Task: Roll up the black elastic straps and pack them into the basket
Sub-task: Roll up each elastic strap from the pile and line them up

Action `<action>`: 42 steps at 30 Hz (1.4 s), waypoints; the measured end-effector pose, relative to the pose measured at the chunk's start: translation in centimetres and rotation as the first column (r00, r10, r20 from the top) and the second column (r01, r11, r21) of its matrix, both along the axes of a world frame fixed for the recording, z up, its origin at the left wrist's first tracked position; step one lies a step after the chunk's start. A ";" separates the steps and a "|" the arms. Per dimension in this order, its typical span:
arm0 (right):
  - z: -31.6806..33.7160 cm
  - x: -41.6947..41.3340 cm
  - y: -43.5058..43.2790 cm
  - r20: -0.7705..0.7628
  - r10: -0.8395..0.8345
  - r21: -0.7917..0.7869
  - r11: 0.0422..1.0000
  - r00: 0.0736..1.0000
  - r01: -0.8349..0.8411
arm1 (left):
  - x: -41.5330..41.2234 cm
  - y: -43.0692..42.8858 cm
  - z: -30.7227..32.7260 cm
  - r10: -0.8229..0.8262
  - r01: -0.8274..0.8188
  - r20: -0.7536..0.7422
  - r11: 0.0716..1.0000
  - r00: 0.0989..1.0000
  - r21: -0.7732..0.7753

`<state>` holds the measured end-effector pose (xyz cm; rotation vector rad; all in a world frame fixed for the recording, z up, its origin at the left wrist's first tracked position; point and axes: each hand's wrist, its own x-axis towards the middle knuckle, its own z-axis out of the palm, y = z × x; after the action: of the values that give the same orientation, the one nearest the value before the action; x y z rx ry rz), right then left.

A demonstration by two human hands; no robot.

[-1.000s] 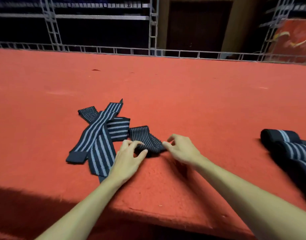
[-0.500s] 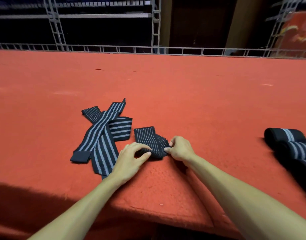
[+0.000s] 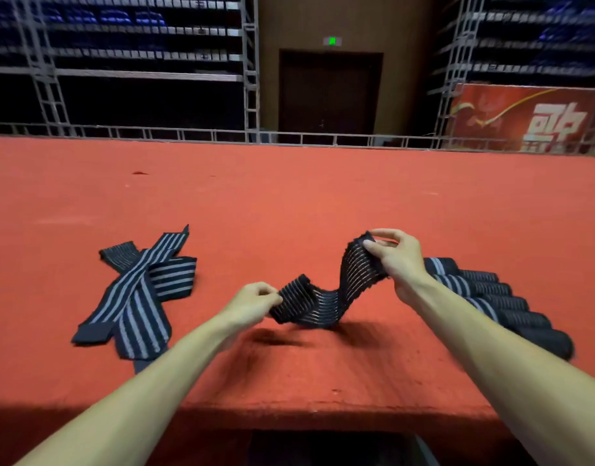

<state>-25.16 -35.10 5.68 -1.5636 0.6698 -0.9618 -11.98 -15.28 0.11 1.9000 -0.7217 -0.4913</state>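
Pinching the black strap (image 3: 326, 297) at its near-left end with fingers of the left hand (image 3: 255, 299), far-right end with those of the right hand (image 3: 395, 260). Lifted off the surface (image 3: 289, 196) since a moment ago, sagging between. Likely straightening before rolling. Loose straps (image 3: 144, 294) left, finished rolls (image 3: 491, 297) right.

There are two hands, a left hand (image 3: 255, 301) and a right hand (image 3: 402, 260). They hold one strap (image 3: 326, 297) between them, each pinching one end, above the near edge of the one red table (image 3: 323, 203).

Toward the left edge lies one pile (image 3: 138, 290) of flat straps. At least three cross there, and the full count is hard to tell.

By the right edge lies one row of rolls (image 3: 511, 307), side by side. About six show.

Past the far edge there is one door (image 3: 329, 92), one green sign (image 3: 332, 41) and one red banner (image 3: 524, 119).
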 end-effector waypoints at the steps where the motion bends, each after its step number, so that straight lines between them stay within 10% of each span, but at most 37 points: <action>1: 0.8 -0.9 0.2 0.029 0.025 -0.025 0.999 0.999 -0.025 | -0.7 -0.4 0.3 -0.060 0.057 0.039 0.996 0.997 0.064; 16: 12.6 -7.8 3.7 0.231 0.393 -0.259 0.907 0.890 -0.333 | -9.2 -1.2 11.4 -0.538 0.554 0.133 0.811 0.832 -0.189; 24: 11.3 -6.5 0.6 -0.242 -0.063 -0.739 0.659 0.968 -0.142 | -11.0 -2.7 10.3 -0.640 0.559 -0.159 0.747 0.752 -0.360; 31: 6.0 -3.8 -3.7 -0.637 0.043 -0.573 0.642 0.769 -0.510 | -8.3 -7.0 1.9 -0.487 0.436 -0.238 0.868 0.840 -0.238; 35: 2.6 -0.8 -6.0 -0.671 -0.020 -0.579 0.639 0.741 -0.507 | -5.1 -9.7 -2.2 -0.290 0.295 0.067 0.953 0.955 -0.068; 42: -5.4 4.9 -9.1 -0.624 -0.012 -0.542 0.728 0.782 -0.421 | -2.3 -10.8 -7.3 -0.153 0.182 0.494 0.983 0.856 -0.010</action>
<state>-20.28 -44.20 0.32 -2.5929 0.5591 -0.5173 -14.30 -26.06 -7.14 1.9335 -1.2307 -0.0788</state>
